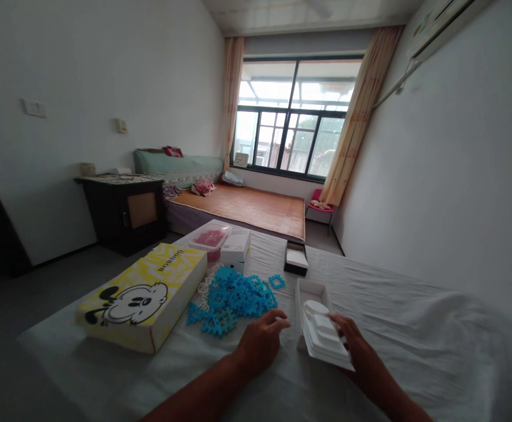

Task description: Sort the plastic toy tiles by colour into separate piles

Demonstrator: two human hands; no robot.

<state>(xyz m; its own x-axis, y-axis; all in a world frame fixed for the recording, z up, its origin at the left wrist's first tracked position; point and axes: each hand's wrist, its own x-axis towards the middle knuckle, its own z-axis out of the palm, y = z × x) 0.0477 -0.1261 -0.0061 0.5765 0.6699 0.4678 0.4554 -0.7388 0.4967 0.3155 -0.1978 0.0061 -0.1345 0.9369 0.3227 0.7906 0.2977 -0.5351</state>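
Observation:
My right hand (353, 341) grips a white molded plastic tray (324, 334) by its right edge. The tray is tilted over an open white box (311, 288) that lies on the white sheet. My left hand (262, 341) is just left of the box, held above the sheet, with its fingers partly bent and apart and nothing visible in them. Beyond that hand is a pile of blue plastic interlocking pieces (238, 293). A few clear pieces (204, 287) lie at the pile's left side.
A yellow BOBDOG box (144, 296) stands at left. Behind the pile are a lidded container with pink contents (210, 237) and a small white box (235, 246). A black-edged box (296, 259) lies farther back. Past the table is a bed (247, 205).

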